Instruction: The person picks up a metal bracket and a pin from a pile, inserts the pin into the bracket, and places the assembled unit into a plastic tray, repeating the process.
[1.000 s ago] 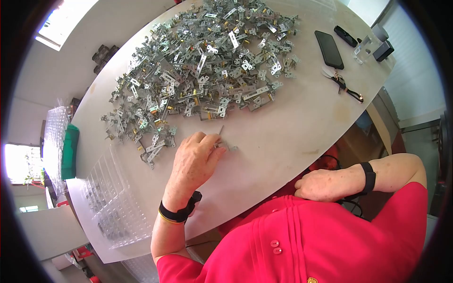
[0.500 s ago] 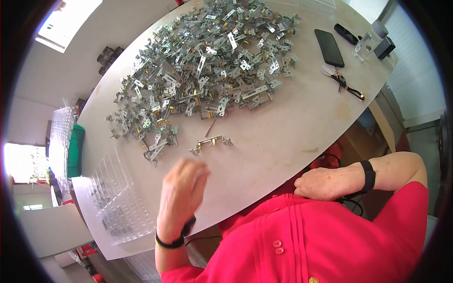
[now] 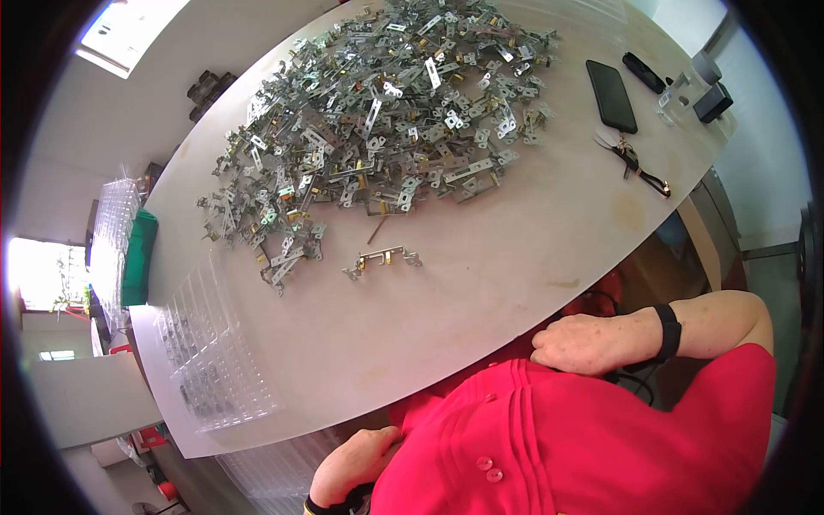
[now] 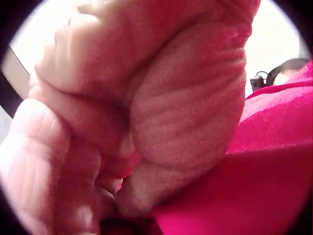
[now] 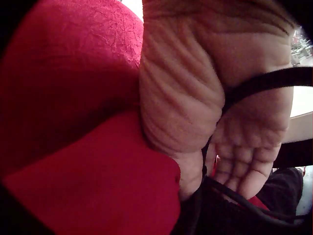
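My left hand [image 3: 359, 463] is low beside the red shirt, at the near edge of the table. In the left wrist view its fingers curl loosely, and no object shows in them. My right hand [image 3: 579, 343] rests against the front of the shirt; in the right wrist view its fingers hang relaxed, with a black cord [image 5: 266, 81] passing across the palm. On the table lies a metal bracket [image 3: 382, 256] with a brass-coloured part, apart from both hands. Behind it lies a thin rod [image 3: 377, 229].
A large heap of metal brackets [image 3: 386, 112] covers the far table. Clear plastic trays [image 3: 219, 369] lie at the left, near a green bin [image 3: 139, 257]. At the right are a phone [image 3: 611, 96], small snips [image 3: 633, 163] and a black box [image 3: 712, 103].
My left hand has come off the bracket and drawn back toward the body, off the tabletop. The bracket stays on the table, now uncovered. My right hand has stayed against the shirt.
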The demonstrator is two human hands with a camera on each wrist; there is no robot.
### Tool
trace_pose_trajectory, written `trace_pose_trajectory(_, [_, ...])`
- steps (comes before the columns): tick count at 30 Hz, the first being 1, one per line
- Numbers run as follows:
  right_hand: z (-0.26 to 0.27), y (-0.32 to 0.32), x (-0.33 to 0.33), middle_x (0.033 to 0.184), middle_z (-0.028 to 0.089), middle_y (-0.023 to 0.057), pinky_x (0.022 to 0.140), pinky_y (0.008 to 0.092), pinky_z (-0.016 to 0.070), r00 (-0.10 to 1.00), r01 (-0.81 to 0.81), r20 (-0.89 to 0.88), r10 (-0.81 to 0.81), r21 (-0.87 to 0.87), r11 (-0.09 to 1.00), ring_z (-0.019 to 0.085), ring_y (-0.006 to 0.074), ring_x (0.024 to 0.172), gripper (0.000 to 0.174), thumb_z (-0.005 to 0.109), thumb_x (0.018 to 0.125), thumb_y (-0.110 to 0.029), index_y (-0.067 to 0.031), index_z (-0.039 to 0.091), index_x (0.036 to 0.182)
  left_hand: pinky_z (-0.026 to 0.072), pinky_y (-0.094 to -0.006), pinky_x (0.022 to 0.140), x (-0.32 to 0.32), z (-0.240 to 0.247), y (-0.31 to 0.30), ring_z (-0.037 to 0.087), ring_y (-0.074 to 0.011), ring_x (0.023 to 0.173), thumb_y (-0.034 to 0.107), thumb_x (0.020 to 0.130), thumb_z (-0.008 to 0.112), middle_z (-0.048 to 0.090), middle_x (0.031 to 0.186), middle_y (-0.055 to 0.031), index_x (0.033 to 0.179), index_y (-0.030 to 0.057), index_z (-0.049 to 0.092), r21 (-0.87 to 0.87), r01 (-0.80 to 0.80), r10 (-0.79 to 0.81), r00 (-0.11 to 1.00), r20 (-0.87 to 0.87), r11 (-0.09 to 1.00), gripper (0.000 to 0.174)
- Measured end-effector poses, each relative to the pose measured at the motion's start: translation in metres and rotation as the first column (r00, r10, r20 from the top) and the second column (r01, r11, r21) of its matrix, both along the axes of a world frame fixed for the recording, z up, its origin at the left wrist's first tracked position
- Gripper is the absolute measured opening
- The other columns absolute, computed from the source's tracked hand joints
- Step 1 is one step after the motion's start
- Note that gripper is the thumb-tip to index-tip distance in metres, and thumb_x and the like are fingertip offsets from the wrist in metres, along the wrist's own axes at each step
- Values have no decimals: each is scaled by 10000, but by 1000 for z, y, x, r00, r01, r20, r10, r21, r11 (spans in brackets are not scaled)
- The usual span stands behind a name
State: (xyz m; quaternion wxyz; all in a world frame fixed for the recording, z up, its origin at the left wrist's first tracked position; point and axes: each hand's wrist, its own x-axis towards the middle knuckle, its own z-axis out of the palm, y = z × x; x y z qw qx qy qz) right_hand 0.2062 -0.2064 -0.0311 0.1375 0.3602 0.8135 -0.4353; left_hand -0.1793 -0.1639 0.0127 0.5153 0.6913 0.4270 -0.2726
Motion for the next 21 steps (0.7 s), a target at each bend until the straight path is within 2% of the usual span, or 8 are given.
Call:
trace_pose_trajectory(4, [-3,-1,2,949,654,204,723,467,568,999,0,-52,1,33,999,683,373,871,196,572,895,-143,30,655,939,539,-418,811,0,18,4,695,-387,953,265,952,638,720,981,-221,1096,-2,658,-99,-76,68,994,-82,992,304])
trace_pose_trajectory(6, [-4,-3,3,944,653,204,717,467,565,998,6,-70,-3,50,999,682,372,858,193,571,894,-142,27,654,933,542,-370,830,-11,14,2,722,-285,926,294,951,658,743,987,-172,1157,10,664,-225,-96,112,992,59,970,351])
trace_pose_trajectory(10, [-3,-5,5,935,649,200,735,460,558,996,23,-85,-17,70,997,676,365,868,187,567,896,-143,20,653,927,540,-337,852,-18,8,-1,708,-187,925,270,931,699,755,1015,-119,1207,31,670,-346,-112,125,992,17,932,366])
trace_pose_trajectory(13, [-1,-7,7,941,648,194,756,459,554,995,40,-91,-37,39,998,674,360,890,186,568,898,-144,15,657,935,542,-328,854,-13,14,-11,701,-164,947,247,887,753,758,1042,-108,1209,22,671,-328,-152,187,979,78,932,401])
trace_pose_trajectory(15, [-1,-8,7,947,648,190,766,461,552,995,56,-86,-54,20,998,673,358,903,183,572,897,-142,12,659,941,546,-330,837,-20,8,-25,701,-174,935,235,851,792,752,1024,-121,1189,8,668,-180,-300,321,942,101,937,425])
trace_pose_trajectory(16, [-1,-9,7,956,649,187,764,464,551,996,52,-76,-50,17,999,673,358,904,180,578,894,-135,11,664,955,546,-330,837,-21,6,-31,701,-174,935,235,851,792,752,1024,-121,1189,8,668,-176,-300,321,941,104,937,425])
trace_pose_trajectory(18, [-1,-10,7,964,650,185,763,468,549,997,44,-66,-43,22,999,674,358,905,180,585,890,-129,9,668,969,551,-340,811,-22,4,-41,704,-179,916,258,840,800,750,991,-125,1135,-6,669,-3,-395,391,910,137,919,416])
trace_pose_trajectory(21, [0,-8,7,971,650,187,760,471,551,996,46,-74,-45,9,999,674,362,904,200,609,870,-117,11,678,1008,549,-345,807,-14,3,-42,721,-226,920,239,854,791,746,981,-142,1132,-2,644,41,-427,420,900,119,903,396])
